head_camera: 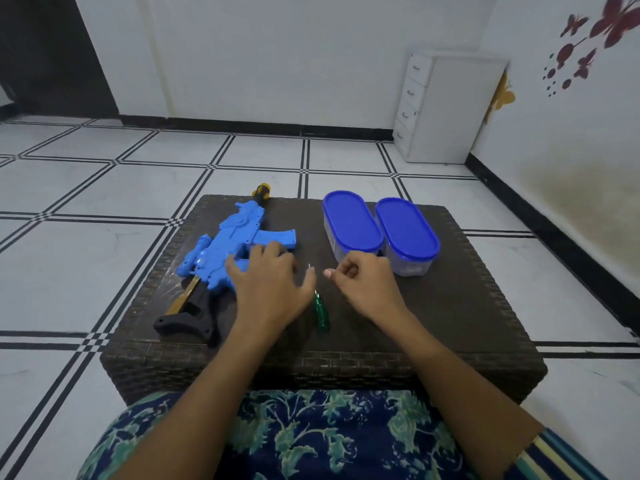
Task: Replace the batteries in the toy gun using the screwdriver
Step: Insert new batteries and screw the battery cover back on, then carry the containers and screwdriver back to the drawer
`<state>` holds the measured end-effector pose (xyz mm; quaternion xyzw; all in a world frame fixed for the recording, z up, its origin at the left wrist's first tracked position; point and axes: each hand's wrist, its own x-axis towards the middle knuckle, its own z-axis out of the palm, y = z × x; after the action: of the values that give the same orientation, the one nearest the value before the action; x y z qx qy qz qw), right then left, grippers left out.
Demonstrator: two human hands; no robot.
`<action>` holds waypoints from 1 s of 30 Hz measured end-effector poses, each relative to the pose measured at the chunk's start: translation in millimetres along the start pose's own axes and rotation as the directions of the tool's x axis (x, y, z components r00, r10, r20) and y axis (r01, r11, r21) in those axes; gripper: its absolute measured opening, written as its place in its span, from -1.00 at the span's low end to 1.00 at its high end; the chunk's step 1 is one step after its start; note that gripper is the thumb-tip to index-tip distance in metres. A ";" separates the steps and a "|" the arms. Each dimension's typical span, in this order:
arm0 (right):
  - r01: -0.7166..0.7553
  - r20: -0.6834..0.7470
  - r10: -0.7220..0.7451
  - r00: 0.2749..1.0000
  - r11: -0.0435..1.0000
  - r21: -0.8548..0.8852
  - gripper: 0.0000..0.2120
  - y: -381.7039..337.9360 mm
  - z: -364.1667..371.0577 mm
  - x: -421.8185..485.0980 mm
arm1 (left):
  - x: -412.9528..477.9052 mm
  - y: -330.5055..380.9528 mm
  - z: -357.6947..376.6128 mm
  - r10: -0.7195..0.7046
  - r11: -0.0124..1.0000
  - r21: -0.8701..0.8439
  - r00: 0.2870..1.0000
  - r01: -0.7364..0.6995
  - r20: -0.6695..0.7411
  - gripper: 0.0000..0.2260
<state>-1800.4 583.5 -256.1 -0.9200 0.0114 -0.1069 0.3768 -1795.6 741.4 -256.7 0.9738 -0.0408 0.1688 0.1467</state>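
1 wicker table (450, 306) under both hands. 1 toy gun (242, 230) beneath L hand (270, 282), fingers spread flat on it. 2 blue-lidded tubs (351, 221) just beyond R hand (367, 282), fingers curled; pinching anything, can't tell. 1 screwdriver (321, 313) btwn hands, by L thumb.

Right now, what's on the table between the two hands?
The green screwdriver lies there on the table, between the left hand and right hand, seen in the head view.
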 end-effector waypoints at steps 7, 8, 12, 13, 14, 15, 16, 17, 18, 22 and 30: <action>0.011 -0.182 -0.011 0.983 1.000 -0.001 -0.88 27.6 -28.5 2.6 | -13.5 51.7 8.9 -0.045 0.998 0.059 0.961 0.030 0.273 -0.71; 0.006 -0.181 -0.006 0.984 1.000 -0.001 -0.87 31.9 -31.0 2.4 | -11.4 53.9 10.7 -0.063 0.998 0.046 0.953 0.051 0.298 -0.75; 0.008 -0.183 -0.014 0.983 1.000 -0.030 -0.85 43.6 -35.1 2.7 | 1.3 52.7 12.9 -0.130 0.987 -0.042 0.924 0.156 0.359 -0.76; 0.024 -0.188 -0.031 0.982 0.999 -0.036 -0.84 44.9 -35.1 3.3 | 5.5 50.4 13.3 -0.159 0.977 -0.068 0.909 0.200 0.384 -0.71; 0.047 -0.199 -0.053 0.979 0.998 -0.037 -0.84 47.0 -35.6 3.6 | 10.0 49.9 14.4 -0.184 0.966 -0.095 0.894 0.242 0.408 -0.68; 0.071 -0.208 -0.077 0.975 0.997 -0.034 -0.83 47.2 -34.9 3.7 | 15.0 47.5 14.4 -0.214 0.950 -0.115 0.877 0.289 0.431 -0.65; 0.100 -0.216 -0.106 0.971 0.994 -0.036 -0.83 47.1 -33.9 3.6 | 19.6 45.1 13.5 -0.239 0.932 -0.142 0.859 0.335 0.453 -0.65; 0.132 -0.225 -0.141 0.964 0.990 -0.053 -0.82 47.6 -32.5 3.9 | 24.5 42.7 14.1 -0.269 0.907 -0.166 0.835 0.387 0.480 -0.66; 0.167 -0.236 -0.182 0.955 0.983 -0.082 -0.81 47.0 -30.9 4.2 | 28.0 40.8 14.2 -0.295 0.873 -0.203 0.811 0.444 0.505 -0.67; 0.236 -0.236 -0.274 0.932 0.955 -0.180 -0.74 43.6 -26.6 8.8 | 38.7 38.8 21.2 -0.342 0.562 -0.453 0.693 0.692 0.635 -0.84; 0.164 -0.091 -0.193 0.977 0.952 -0.258 -0.55 34.7 -20.3 15.2 | 44.5 50.5 25.9 -0.274 -0.016 -0.575 0.549 0.818 0.790 -0.78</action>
<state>-1787.6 543.1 -263.3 -0.9495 -0.0369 -0.1910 0.2460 -1752.0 684.1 -251.1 0.6152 0.2427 -0.2008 0.7227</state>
